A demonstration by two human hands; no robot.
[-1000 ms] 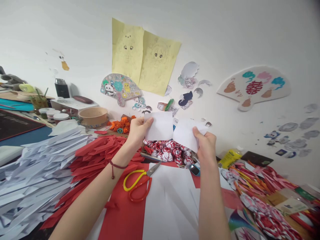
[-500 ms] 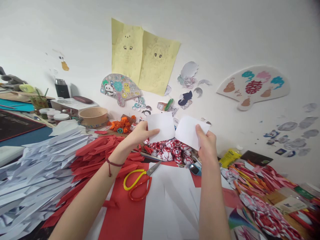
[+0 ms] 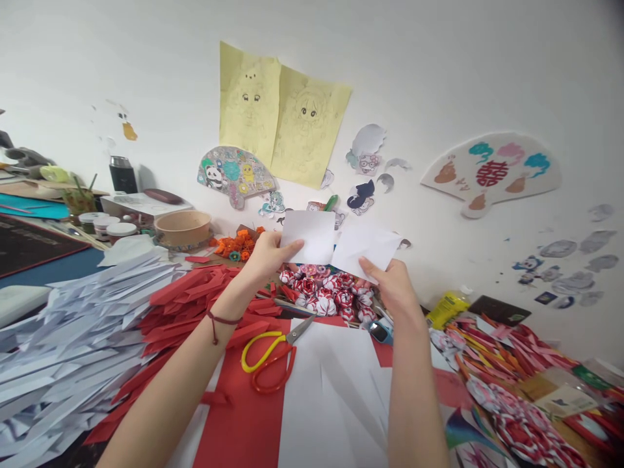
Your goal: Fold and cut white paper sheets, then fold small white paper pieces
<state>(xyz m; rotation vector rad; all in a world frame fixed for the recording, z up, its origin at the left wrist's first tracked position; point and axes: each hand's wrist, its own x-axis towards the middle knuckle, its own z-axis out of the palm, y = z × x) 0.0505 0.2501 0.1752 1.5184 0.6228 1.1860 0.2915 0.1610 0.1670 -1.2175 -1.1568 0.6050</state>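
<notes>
My left hand (image 3: 273,253) pinches a small white paper square (image 3: 309,235) by its left side, thumb in front. A second white paper piece (image 3: 363,247), tilted, is gripped at its lower right corner by my right hand (image 3: 392,279). Both are held up side by side before the wall, their inner edges close together. Below them lie red-and-white paper rosettes (image 3: 326,296). Scissors (image 3: 273,354) with one yellow and one red handle rest on red paper (image 3: 238,422) and a white sheet (image 3: 326,396), between my forearms.
White folded strips (image 3: 82,338) and red folded strips (image 3: 190,299) are heaped on the left. Behind them stand a round tan bowl (image 3: 182,227) and orange flowers (image 3: 236,246). At right are a yellow bottle (image 3: 446,309) and colourful strips (image 3: 502,351). Drawings (image 3: 307,130) hang on the wall.
My right hand has moved left and slightly down, and its paper now sits nearer the left one. The left hand's paper has shifted slightly up and left.
</notes>
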